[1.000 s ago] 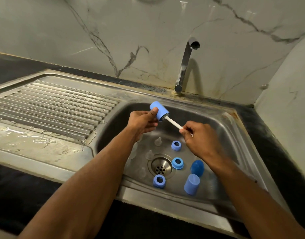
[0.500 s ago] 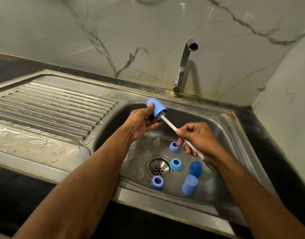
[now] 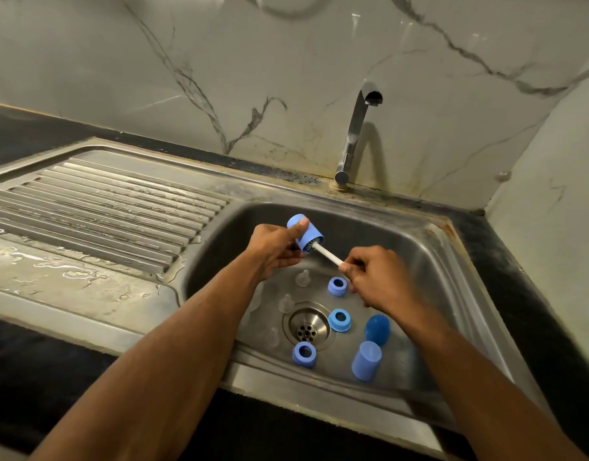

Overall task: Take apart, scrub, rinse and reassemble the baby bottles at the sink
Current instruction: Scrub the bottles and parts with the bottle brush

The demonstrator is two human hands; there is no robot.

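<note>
Over the steel sink basin (image 3: 429, 261), my left hand (image 3: 273, 251) grips a blue bottle cap (image 3: 304, 232), tilted with its open end toward the right. A white-handled brush (image 3: 326, 253) has its bristles inside that cap, and my right hand (image 3: 376, 277) pinches the handle's other end. On the basin floor lie three blue collar rings (image 3: 337, 286) (image 3: 339, 320) (image 3: 304, 354), another light blue cap (image 3: 366, 360), a dark blue domed cap (image 3: 378, 329) and several clear teats (image 3: 302, 277).
The drain (image 3: 307, 329) sits mid-basin among the parts. A chrome tap (image 3: 354, 134) stands behind the basin, with no water running. The wet ribbed drainboard (image 3: 96, 207) lies to the left. Marble walls close off the back and right.
The brush has slid back and forth in the cap: my right hand pulled away lower right, then came back in. The cap in my left hand stays over the basin.
</note>
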